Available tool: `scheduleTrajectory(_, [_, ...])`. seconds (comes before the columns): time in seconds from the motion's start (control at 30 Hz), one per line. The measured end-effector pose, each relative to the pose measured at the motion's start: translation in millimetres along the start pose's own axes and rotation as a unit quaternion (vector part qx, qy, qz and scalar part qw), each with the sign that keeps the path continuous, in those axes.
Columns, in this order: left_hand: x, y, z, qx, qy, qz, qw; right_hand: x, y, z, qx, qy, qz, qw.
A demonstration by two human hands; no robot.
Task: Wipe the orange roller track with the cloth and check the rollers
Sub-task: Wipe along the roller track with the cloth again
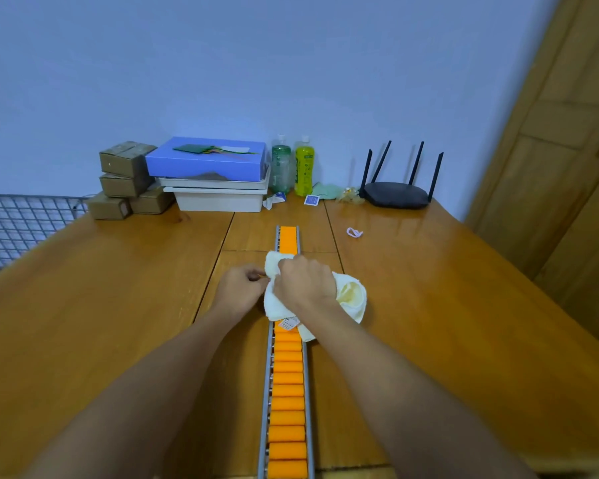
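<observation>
The right hand (305,281), its grip closed on the cloth (350,299), presses it on the roller track (287,392), whose long axis runs straight away. The left hand (239,288) pinches the cloth's edge beside the rail; unwiped rollers lie ahead.

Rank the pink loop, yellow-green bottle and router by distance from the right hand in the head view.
From the right hand:
1. Pink loop, on the table, ahead and right.
2. Yellow-green bottle, straight ahead by the wall.
3. Router, far right corner.
</observation>
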State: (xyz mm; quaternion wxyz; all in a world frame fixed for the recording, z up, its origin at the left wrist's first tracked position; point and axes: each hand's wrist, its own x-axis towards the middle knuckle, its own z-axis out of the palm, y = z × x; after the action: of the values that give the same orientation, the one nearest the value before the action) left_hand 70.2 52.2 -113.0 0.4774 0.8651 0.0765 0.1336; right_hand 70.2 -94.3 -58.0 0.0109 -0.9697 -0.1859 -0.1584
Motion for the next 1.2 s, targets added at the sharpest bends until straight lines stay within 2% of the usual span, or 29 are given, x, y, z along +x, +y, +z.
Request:
scheduleTrajectory(0.53, [-63.4,12.7,-5.1,0.054,-0.029,0.02,0.998,-46.1,43.4,-18.3,-0.022,0.001,0.024,0.999])
scheduleTrajectory(0.73, [-89.5,20.6,-10.7,0.064,-0.022,0.028,0.997,-54.6,18.8,-43.5,-0.004,0.055,0.013,0.998])
scheduleTrajectory(0.9, [-114.0,22.2,-15.5,0.032,-0.039,0.06,0.997,-72.1,-11.0,-33.9,0.001,0.015,-0.016,1.0])
scheduleTrajectory(1.2, [-134.4,30.3,-20.3,0.102,-0.046,0.054,0.992,-96.0,-0.2,-22.5,-0.025,0.009,-0.003,1.0])
